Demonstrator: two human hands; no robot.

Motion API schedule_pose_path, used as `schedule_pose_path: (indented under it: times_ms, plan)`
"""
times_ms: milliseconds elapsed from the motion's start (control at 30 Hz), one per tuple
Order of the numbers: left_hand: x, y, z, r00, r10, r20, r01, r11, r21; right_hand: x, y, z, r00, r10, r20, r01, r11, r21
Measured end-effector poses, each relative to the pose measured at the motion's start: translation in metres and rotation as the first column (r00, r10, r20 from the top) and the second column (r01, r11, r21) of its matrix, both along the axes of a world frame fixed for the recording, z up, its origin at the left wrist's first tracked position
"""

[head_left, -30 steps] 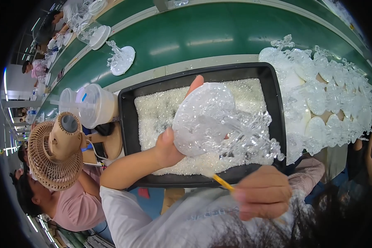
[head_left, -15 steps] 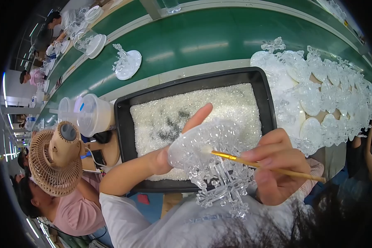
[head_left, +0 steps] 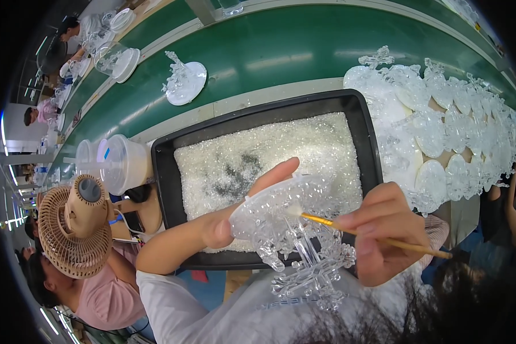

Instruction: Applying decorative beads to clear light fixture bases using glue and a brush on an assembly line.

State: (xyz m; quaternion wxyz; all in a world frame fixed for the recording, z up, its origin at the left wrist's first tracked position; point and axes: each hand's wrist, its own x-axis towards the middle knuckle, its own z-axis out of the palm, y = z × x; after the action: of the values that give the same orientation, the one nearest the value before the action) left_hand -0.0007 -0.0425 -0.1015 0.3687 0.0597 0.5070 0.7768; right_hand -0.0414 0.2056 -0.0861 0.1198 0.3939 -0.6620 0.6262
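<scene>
My left hand (head_left: 217, 230) grips a round white base by its edge, thumb on the near side and fingers stretched behind it. From this base (head_left: 261, 212) a clear plastic branching ornament (head_left: 309, 258) juts out, tilted toward me. My right hand (head_left: 390, 235) pinches a thin wooden-handled paintbrush (head_left: 378, 237). Its pale bristles touch, or nearly touch, the face of the base beside the clear stem. Below both hands lies a black tray (head_left: 368, 137) of glittering whitish granules (head_left: 298, 137), with a dark patch showing through at the left.
Many similar ornaments (head_left: 441, 132) crowd the right side. A single ornament (head_left: 186, 83) sits on the green belt (head_left: 269, 51). Left of the tray stand plastic tubs (head_left: 123, 163) and a beige fan (head_left: 77, 223). A person in pink (head_left: 112, 292) is at the left.
The held ornament has tipped slightly and dropped lower in view. My brush tip has shifted a little over the base. The single ornament on the belt has moved right.
</scene>
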Motion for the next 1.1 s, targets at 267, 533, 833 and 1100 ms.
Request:
schedule_pose_path:
  times_ms: [267, 533, 833, 1100]
  plan:
    - [-0.005, 0.004, 0.002, 0.997, -0.049, 0.054, 0.049, 0.999, -0.005, -0.001, 0.003, -0.009, 0.997, 0.007, 0.077, 0.008, 0.982, -0.189]
    - [-0.002, 0.003, 0.002, 0.996, -0.02, 0.087, 0.02, 1.0, 0.004, 0.003, 0.003, -0.01, 0.986, -0.007, 0.166, 0.052, 0.962, -0.268]
    - [0.004, -0.003, 0.003, 0.99, 0.127, 0.064, -0.118, 0.985, -0.126, 0.004, 0.011, -0.008, 0.993, -0.047, 0.108, 0.065, 0.983, -0.17]
    - [0.0, 0.002, -0.037, 0.982, 0.105, -0.156, 0.009, 0.802, 0.598, 0.003, 0.011, -0.009, 0.998, -0.03, 0.052, 0.039, 0.98, -0.194]
